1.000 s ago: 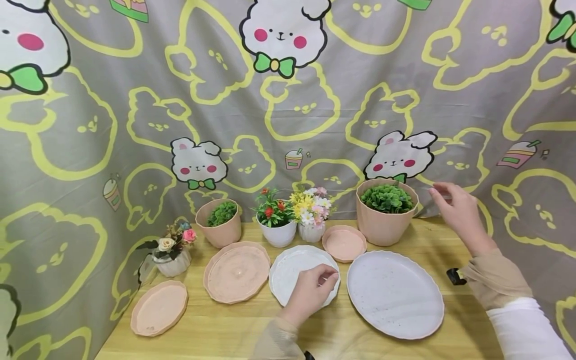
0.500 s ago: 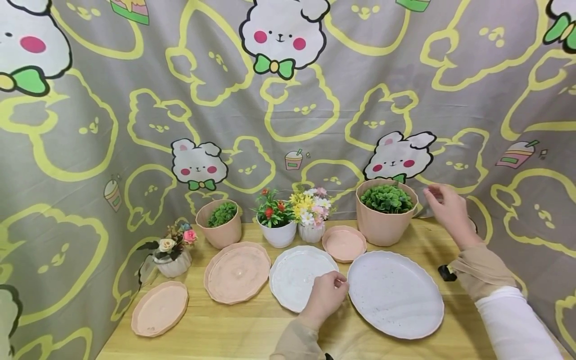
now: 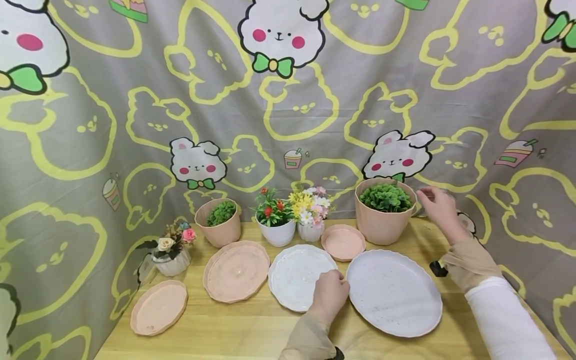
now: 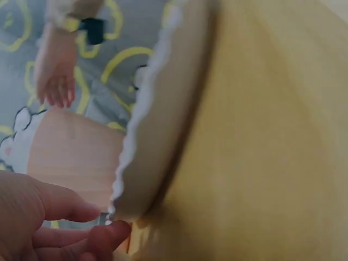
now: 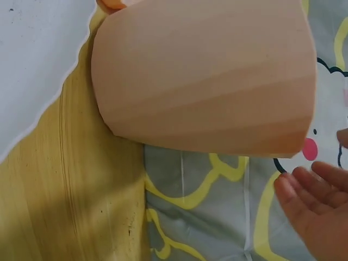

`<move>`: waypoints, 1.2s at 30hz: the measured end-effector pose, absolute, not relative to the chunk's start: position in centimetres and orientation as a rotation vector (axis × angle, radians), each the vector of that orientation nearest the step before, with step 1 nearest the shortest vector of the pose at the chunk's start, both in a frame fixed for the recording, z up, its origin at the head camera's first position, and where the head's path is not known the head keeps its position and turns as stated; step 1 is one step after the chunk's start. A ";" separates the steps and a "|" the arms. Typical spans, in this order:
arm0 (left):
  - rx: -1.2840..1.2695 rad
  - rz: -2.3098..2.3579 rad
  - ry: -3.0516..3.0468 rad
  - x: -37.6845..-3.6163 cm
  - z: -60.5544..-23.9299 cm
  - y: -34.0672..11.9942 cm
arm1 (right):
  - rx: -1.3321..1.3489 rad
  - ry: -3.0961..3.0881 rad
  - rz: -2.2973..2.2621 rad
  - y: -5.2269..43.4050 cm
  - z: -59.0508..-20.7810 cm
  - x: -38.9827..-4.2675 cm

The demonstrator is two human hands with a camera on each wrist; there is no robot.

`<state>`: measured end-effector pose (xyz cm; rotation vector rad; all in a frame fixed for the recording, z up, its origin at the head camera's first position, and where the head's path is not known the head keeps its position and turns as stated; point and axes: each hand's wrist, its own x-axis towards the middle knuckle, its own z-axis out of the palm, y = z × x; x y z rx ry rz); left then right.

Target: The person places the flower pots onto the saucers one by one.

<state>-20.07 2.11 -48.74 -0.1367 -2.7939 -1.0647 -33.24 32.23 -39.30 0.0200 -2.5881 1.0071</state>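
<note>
The large grey scalloped saucer [image 3: 395,297] lies near right; ideally, it should be steadied flat by its rim. Beyond it, the pink leafy planter [image 3: 381,226] would be best kept upright. The right hand [image 3: 438,209], relaxed and grasping nothing, has drawn leftward to the planter; the left hand [image 3: 330,295] has moved rightward to the saucer's edge, its pinch uncertain.
</note>
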 end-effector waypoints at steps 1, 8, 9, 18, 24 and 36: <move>-0.131 -1.019 -2.796 -20.1 -48.9 2.3 | 0.008 -2.612 1.005 32.2 -39.4 -33.5; -0.103 -0.886 -2.797 -19.9 -49.5 3.0 | -0.099 -2.741 0.959 31.9 -39.7 -34.9; -0.103 -0.884 -2.796 -19.9 -49.5 3.0 | -0.110 -2.749 0.948 31.8 -39.7 -35.1; -0.127 -0.919 -2.789 -19.7 -49.4 2.9 | -0.108 -2.766 0.881 31.5 -39.8 -35.8; -0.141 -0.915 -2.763 -19.8 -49.4 2.7 | -0.079 -2.747 0.854 31.4 -39.9 -36.0; -0.154 -0.932 -2.780 -20.0 -49.5 2.5 | -0.072 -2.704 0.833 31.5 -40.1 -35.5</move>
